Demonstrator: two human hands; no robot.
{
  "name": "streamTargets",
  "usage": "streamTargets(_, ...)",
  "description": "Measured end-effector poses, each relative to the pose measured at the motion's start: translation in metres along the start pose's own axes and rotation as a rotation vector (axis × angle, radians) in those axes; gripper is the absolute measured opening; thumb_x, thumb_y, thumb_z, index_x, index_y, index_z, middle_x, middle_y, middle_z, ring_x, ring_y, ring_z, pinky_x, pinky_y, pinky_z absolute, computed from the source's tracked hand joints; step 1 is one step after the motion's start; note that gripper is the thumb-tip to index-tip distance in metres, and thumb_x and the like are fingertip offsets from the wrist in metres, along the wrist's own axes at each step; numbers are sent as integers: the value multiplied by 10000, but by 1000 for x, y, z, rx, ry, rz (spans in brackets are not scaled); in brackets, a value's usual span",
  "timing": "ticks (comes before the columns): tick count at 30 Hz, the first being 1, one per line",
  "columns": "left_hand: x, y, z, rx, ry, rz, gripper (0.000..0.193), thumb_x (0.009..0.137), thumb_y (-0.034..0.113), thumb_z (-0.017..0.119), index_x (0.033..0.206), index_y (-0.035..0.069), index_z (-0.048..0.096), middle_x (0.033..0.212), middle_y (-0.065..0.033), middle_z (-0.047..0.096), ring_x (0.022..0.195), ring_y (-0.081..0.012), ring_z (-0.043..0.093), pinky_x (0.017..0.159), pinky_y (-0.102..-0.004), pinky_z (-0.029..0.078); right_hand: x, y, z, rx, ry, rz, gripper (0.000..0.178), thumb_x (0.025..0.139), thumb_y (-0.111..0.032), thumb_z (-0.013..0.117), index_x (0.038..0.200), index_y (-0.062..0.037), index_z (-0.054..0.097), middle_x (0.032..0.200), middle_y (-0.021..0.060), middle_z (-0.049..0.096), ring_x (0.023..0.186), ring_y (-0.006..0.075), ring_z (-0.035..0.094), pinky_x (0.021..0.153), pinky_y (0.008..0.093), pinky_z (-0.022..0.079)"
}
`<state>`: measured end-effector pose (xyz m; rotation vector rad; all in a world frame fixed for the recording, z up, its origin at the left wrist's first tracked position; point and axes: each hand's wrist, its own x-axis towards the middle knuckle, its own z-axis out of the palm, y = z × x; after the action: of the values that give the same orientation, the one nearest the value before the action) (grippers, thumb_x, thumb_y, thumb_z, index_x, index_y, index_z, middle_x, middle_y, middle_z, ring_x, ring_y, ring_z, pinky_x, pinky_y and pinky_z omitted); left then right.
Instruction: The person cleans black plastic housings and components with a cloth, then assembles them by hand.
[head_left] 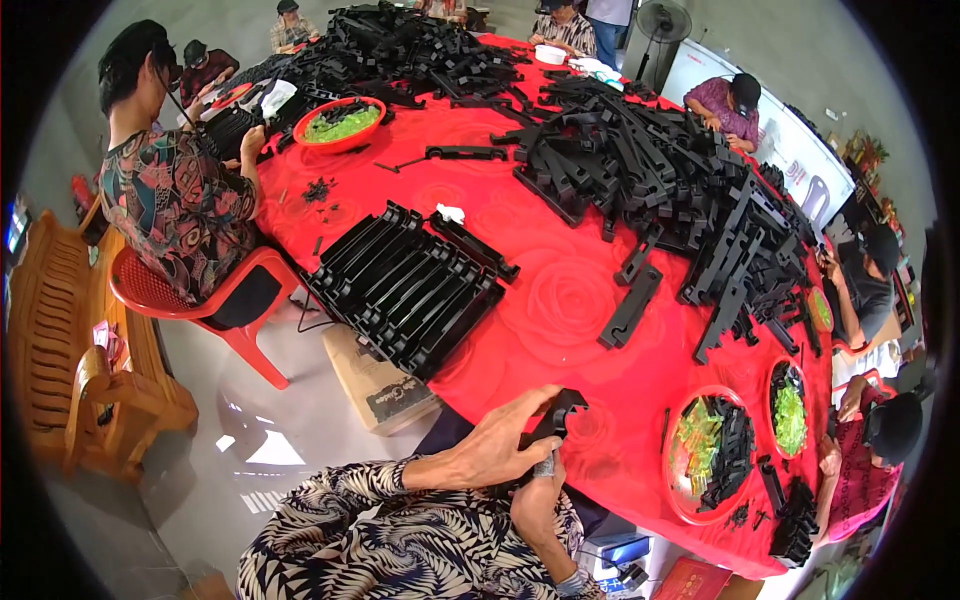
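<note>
Near the table's front edge, my left hand [497,440] grips a black plastic part [568,404], with the thumb and fingers on either side of it. Just below, my right hand [540,502] is closed against the lower end of the same part. Something greyish shows at its fingertips, too small to make out. Beyond my left hand lies a neat row of similar long black plastic parts [410,285], side by side on the red tablecloth [560,300]. A single loose part [631,305] lies farther right.
Large heaps of black parts [640,150] cover the far table. A basin [708,455] at right holds yellow-green and black small pieces; another green-filled basin [340,124] stands far left. A person on a red chair [200,290] sits at left; several others work around the table. A cardboard box [375,380] sits below the edge.
</note>
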<state>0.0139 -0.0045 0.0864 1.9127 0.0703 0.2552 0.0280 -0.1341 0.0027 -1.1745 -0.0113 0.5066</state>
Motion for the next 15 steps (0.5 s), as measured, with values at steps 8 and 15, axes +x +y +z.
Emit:
streamTargets(8, -1, -2, 6, -7, 52, -9, 680, 867, 151, 632, 1403, -90, 289, 1343, -326, 459, 1254, -430, 479, 1044, -439, 404, 4, 6, 3, 10, -25, -89, 222, 1024, -170, 377, 1045, -7, 525, 966, 17, 509, 916, 119, 470, 856, 272, 394)
streamTargets(15, -1, -4, 12, -37, 76, -12, 706, 872, 130, 608, 1441, -48, 230, 1321, -334, 466, 1209, -462, 495, 990, -456, 430, 8, 8, 4, 43, -30, -29, 269, 1046, -226, 354, 1122, -27, 519, 1051, 11, 520, 996, 110, 494, 905, 277, 411)
